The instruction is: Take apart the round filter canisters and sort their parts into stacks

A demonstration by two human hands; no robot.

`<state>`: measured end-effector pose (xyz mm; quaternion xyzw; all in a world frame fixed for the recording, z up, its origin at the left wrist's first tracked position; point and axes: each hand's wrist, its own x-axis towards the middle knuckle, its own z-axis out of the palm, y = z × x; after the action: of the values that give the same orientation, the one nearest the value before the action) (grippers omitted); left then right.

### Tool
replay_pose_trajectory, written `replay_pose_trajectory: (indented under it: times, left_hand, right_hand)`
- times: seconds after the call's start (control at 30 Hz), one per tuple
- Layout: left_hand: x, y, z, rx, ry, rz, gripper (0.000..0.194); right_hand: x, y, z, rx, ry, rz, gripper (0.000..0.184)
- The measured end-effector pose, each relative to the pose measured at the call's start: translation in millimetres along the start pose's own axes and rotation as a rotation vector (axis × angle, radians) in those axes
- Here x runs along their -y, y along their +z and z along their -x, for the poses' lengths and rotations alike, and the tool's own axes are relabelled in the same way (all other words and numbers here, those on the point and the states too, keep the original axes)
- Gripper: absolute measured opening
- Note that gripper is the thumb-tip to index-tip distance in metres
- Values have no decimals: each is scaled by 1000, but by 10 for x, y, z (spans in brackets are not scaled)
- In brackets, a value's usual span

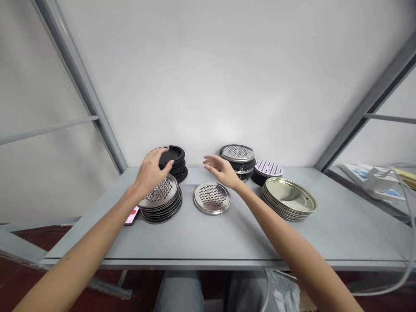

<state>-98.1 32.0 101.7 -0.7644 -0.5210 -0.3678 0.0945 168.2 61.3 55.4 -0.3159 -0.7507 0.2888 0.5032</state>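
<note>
My left hand (151,172) is raised with thumb and fingers apart, in front of a stack of black rings (177,162) and over a stack of perforated metal grater discs (164,195). It holds nothing that I can see; whether it touches the black stack I cannot tell. Above the table's middle hovers my right hand (223,170), fingers loosely spread and nothing in them. Below it, a single round grater disc (212,198) with slotted holes lies flat. Behind the right hand stands a stack of black rings with a silver perforated disc (238,152) on top.
Gold-toned round metal lids (290,195) are stacked at the right, beside a black round piece with a pinkish slotted disc (268,168). A phone (132,216) lies partly under the left stack. Grey metal posts (81,82) flank the table (182,245). A white cable (410,242) hangs at right.
</note>
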Motion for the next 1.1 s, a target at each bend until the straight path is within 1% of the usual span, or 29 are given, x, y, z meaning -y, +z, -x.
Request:
replay_pose_trajectory:
  times: [0.03, 0.07, 0.13, 0.2, 0.23, 0.27, 0.33, 0.37, 0.4, 0.43, 0.5, 0.63, 0.7, 0.83, 0.9, 1.0, 1.1]
  left_hand:
    - [-198, 32, 50, -1, 47, 55, 42]
    - [-394, 84, 110, 28, 98, 112, 42]
    - [-731, 255, 244, 186, 194, 204, 42]
    - [-935, 506, 367, 348, 255, 245, 46]
    - [-979, 650, 416, 414, 241, 241, 52]
    - [-990, 794, 455, 469, 195, 217, 61]
    - [-941, 1054, 506, 585, 79, 163, 94]
    - [-899, 1155, 523, 637, 39, 150, 109]
    - [-855, 1232, 536, 676, 15, 144, 119]
    - [-816, 1285, 547, 697, 4, 140, 125]
    - [-760, 1332, 567, 695, 15, 143, 129]
    - [-724, 1303, 590, 643, 48, 149, 121]
    - [-724, 1272, 587, 629, 43, 152, 119]
    - [-746, 1206, 559, 597, 36, 176, 116]
    - [-762, 1176, 546, 579, 39, 195, 115]
    - [-766, 1152, 537, 553, 72, 235, 113]
    - [-738, 1155, 541, 561, 131, 257, 112]
  right_hand:
    - [6, -86, 145, -20, 20, -3, 36]
    - [-4, -160, 281, -43, 44, 11, 31]
    - [-59, -275, 513, -89, 85, 50, 27]
    - [-141, -351, 682, -145, 116, 77, 25]
    - [-182, -378, 742, -164, 130, 90, 25]
    - [-220, -397, 789, -168, 141, 109, 25]
    - [-281, -414, 843, -133, 149, 178, 24]
    - [-305, -413, 856, -103, 144, 223, 23]
    - [-326, -407, 862, -71, 133, 268, 23]
    - [-345, -397, 864, -40, 119, 312, 22]
    - [-381, -373, 862, 10, 91, 391, 22]
    - [-428, -352, 872, 74, 28, 475, 25]
    - [-428, -363, 887, 117, 13, 472, 33]
    - [-398, -406, 926, 266, 40, 437, 63]
    - [-395, -420, 938, 325, 66, 419, 75]
    - [-416, -423, 942, 369, 114, 400, 83]
    - [-436, -413, 936, 367, 129, 370, 90]
